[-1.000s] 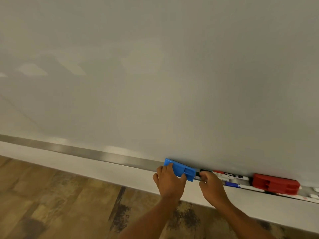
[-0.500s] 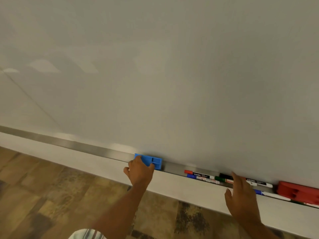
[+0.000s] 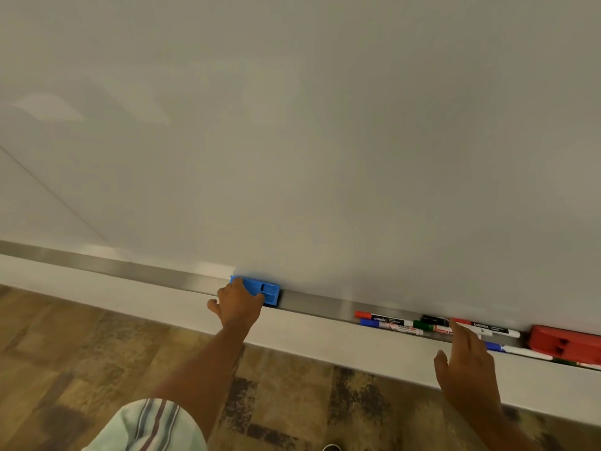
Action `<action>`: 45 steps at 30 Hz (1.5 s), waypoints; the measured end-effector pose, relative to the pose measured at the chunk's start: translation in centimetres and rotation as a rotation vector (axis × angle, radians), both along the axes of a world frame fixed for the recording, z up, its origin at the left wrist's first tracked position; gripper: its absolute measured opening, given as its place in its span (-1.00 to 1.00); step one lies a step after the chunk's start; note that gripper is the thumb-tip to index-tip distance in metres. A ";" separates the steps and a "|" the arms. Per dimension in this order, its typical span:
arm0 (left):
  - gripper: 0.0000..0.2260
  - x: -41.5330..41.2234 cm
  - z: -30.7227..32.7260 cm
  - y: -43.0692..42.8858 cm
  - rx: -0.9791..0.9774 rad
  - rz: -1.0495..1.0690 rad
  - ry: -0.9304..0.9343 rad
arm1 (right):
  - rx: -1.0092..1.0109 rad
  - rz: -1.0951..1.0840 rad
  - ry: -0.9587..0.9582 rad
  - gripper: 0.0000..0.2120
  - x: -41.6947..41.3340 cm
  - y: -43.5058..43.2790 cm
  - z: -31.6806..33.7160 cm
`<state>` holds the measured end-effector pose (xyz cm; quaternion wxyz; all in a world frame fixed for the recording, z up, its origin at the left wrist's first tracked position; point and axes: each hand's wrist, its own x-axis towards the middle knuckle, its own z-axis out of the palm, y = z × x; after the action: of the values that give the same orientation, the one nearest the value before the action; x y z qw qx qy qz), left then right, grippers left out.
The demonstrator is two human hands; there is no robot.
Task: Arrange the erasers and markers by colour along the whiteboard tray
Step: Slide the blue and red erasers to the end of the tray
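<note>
crowding markers [image 3: 435, 325] beside red eraser [image 3: 564, 343]

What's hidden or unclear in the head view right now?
- Blue eraser: its left part is covered by the left hand.
- Red eraser: cut off by the right edge.
- Markers behind the right hand: colours partly hidden.
- Small marker labels: too small to read.

A large blank whiteboard [image 3: 325, 141] fills most of the view, with faint pale reflections on its upper left. Below the whiteboard runs a white wall band [image 3: 97, 289]. Below that lies a wood-patterned floor [image 3: 65, 353] with dark blotches. A striped pale sleeve [image 3: 149, 428] shows at the bottom edge, far beneath the whiteboard.
</note>
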<state>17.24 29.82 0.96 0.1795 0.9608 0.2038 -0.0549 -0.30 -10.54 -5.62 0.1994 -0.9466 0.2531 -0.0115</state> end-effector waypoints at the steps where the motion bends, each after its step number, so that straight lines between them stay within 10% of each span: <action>1: -0.58 0.1 -0.1 0.2 0.009 -0.007 0.018 | 0.001 -0.010 0.001 -0.37 0.1 0.1 0.0; 23: -0.42 -0.9 -1.5 -1.5 0.008 -0.052 -0.114 | -0.038 0.001 -0.109 -0.36 0.1 -1.5 0.3; 45: -0.46 -11.2 -1.7 -29.4 -0.404 -0.485 -0.088 | -0.079 -0.045 -0.211 -0.33 -2.2 -7.6 1.6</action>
<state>6.06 0.41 -0.74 0.3567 0.9279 -0.0544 -0.0939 -2.50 -18.13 -3.98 0.1871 -0.9414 0.2510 -0.1254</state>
